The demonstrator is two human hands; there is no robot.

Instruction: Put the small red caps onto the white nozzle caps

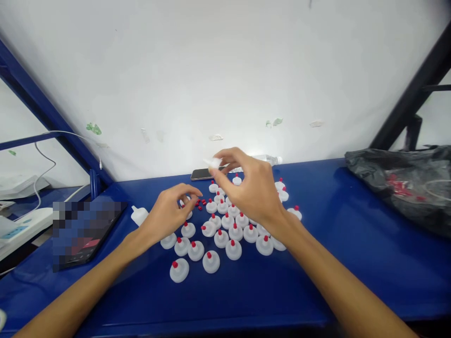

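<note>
aloft, right hand [252, 184] pinching nozzle [214, 163], red caps [204, 202] below

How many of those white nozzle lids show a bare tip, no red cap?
2: one blurred lid in the right hand; a second lid on the blue table, beside the left hand. Others are partly hidden, so more may be bare.

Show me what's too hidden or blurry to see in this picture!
In the head view:
White piece: blurred, partly covered by the right hand.
Left hand: its fingers hide whether it pinches anything.
Clear bottle: partly behind the right hand.
Black bag: cut off by the right edge.
Dark device: partly pixelated.
</note>
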